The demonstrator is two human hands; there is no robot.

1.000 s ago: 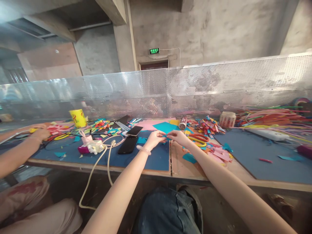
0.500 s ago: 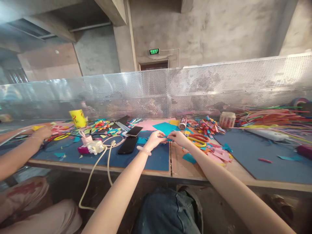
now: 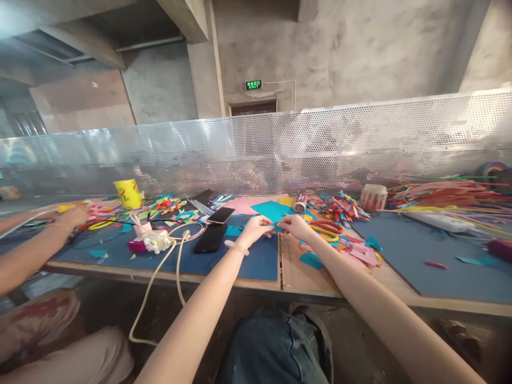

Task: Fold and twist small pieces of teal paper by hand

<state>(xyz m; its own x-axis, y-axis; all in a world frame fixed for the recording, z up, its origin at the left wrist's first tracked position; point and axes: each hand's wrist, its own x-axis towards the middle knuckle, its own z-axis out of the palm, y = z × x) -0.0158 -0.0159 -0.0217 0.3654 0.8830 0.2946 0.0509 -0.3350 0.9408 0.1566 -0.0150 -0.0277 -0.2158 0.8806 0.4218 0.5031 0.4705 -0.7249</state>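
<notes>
My left hand (image 3: 256, 229) and my right hand (image 3: 295, 226) meet over the middle of the work table, fingertips pinched together on a small teal paper piece (image 3: 277, 228). A pale bangle sits on my left wrist. Just behind my hands lies a teal paper sheet (image 3: 272, 209) on top of a pink sheet (image 3: 242, 205). Red-and-yellow scissors (image 3: 326, 229) lie right of my right hand, among pink and teal paper scraps (image 3: 358, 252).
Two phones (image 3: 214, 229) and a white cable (image 3: 160, 266) lie left of my hands. A yellow cup (image 3: 127, 193), a can (image 3: 300, 202), paper flowers (image 3: 340, 205) and coloured strips (image 3: 444, 194) line the perforated metal screen. Another person's hand (image 3: 72, 217) works at far left.
My hands have closed in slightly on the teal piece and shifted a little toward me. The other person's hand at the left has moved a bit to the right.
</notes>
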